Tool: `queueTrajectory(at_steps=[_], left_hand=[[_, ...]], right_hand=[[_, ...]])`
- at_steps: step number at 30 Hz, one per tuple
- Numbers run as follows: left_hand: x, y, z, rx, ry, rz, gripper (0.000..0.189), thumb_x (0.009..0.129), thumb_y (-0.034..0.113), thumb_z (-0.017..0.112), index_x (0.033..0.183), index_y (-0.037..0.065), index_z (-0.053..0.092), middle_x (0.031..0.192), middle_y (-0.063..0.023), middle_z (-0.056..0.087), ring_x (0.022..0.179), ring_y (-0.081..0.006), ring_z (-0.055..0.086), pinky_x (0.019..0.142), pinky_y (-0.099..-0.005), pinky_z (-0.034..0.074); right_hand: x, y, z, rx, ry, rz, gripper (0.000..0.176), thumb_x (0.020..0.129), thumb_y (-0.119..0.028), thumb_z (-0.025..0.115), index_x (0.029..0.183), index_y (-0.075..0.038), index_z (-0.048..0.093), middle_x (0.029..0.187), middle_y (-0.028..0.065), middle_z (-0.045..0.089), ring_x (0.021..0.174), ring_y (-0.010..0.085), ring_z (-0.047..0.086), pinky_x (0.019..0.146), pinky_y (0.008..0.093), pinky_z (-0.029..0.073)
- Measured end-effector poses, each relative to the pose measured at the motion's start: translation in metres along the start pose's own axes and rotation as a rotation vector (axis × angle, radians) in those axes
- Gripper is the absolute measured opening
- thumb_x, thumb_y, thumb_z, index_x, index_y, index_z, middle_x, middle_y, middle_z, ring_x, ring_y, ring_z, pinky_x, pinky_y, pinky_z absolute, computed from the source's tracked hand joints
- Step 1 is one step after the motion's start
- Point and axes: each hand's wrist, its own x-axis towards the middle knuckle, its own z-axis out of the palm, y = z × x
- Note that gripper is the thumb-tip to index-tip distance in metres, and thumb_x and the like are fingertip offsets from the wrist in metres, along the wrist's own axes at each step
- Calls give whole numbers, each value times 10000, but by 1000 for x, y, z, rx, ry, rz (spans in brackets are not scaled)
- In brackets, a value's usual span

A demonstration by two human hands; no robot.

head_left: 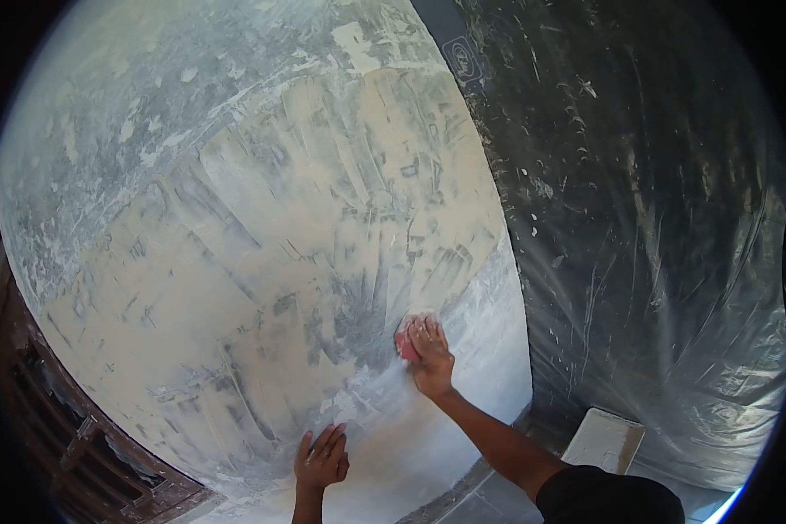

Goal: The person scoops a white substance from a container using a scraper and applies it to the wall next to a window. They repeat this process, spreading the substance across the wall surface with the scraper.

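Observation:
My right hand [430,354] presses a small red sanding pad [406,341], dusted with white, against the plastered wall [306,227]. Its fingers lie over the pad and hide most of it. Lower and to the left, my left hand [321,458] rests at the wall surface with nothing in it, fingers stretched out. Beige filler covers the middle of the wall in broad streaks, with grey patches showing through. White powder coats the fingertips of my right hand.
Plastic sheeting [637,244] hangs over a dark surface on the right. At its foot stands a whitish, box-like container [604,439] on the grey floor. A brown wooden frame with slats [87,437] borders the wall at the lower left.

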Motion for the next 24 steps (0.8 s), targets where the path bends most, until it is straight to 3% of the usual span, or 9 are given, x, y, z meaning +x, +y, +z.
queueTrajectory(at_steps=[4, 5, 6, 8, 10, 15, 18, 21, 24], left_hand=[[4, 6, -7, 44, -54, -11, 273, 865, 254, 527, 1047, 142, 696, 1283, 33, 682, 1262, -121, 566, 1173, -427, 255], [-2, 5, -2, 15, -57, -20, 297, 878, 254, 531, 1091, 125, 693, 1314, 28, 664, 1282, -135, 549, 1180, -454, 245], [-7, 7, 1, 7, -72, -28, 297, 878, 254, 531, 1091, 125, 693, 1314, 28, 664, 1282, -135, 549, 1180, -454, 245], [-11, 16, 4, -177, -181, -180, 376, 878, 259, 547, 1184, 63, 646, 1424, -50, 578, 1405, -252, 433, 1194, -571, 174], [-8, 41, 3, -246, -205, -311, 424, 876, 252, 556, 1240, 40, 601, 1471, -101, 519, 1447, -305, 354, 1194, -598, 137], [16, 118, 27, -355, -71, -596, 614, 886, 225, 574, 1424, -10, 399, 1589, -256, 286, 1522, -424, 112, 1202, -624, 69], [22, 196, 50, -671, -154, -692, 673, 884, 212, 593, 1465, -10, 336, 1592, -246, 284, 1521, -422, 112, 1217, -579, 92], [10, 298, 72, -978, -389, -858, 705, 877, 144, 608, 1486, -25, 295, 1610, -263, 217, 1511, -429, 155, 1217, -536, 150], [-35, 419, 101, -1439, -495, -1160, 683, 932, 194, 618, 1490, -22, 288, 1576, -298, 272, 1484, -407, 263, 1202, -460, 239]], right_hand=[[-154, -48, -41, 156, -687, -117, 509, 796, 40, 661, 1243, -203, 690, 1295, 36, 664, 1239, 250, 607, 1136, 467, 403], [-197, -39, -53, 224, -922, 63, 368, 886, 22, 611, 1205, -141, 696, 1244, 56, 688, 1199, 241, 633, 1108, 446, 438], [-225, -19, -62, 230, -936, 75, 368, 886, 22, 611, 1205, -141, 696, 1244, 56, 688, 1199, 241, 633, 1108, 446, 438], [-273, 8, -85, 289, -881, 1145, 322, 966, -71, 550, 1271, -118, 644, 1219, 96, 678, 1125, 220, 666, 1024, 462, 518], [-228, -13, -133, 792, -325, 1608, 314, 1001, -89, 500, 1286, 0, 594, 1172, 147, 672, 1068, 259, 677, 945, 457, 562], [-214, 9, -216, 937, -165, 1593, 341, 973, -100, 532, 1292, 21, 544, 1196, 147, 659, 1077, 296, 669, 961, 468, 537], [-240, 22, -267, 856, -89, 1625, 345, 973, -99, 530, 1299, 11, 542, 1201, 152, 658, 1080, 295, 667, 967, 463, 534], [-257, 23, -326, 344, -147, 1661, 298, 936, -39, 522, 1216, 18, 610, 1093, 116, 683, 980, 243, 691, 908, 395, 561], [-309, 49, -408, -278, -254, 1451, 212, 893, -86, 611, 1060, 12, 697, 861, 54, 693, 796, 118, 599, 721, 302, 474]])
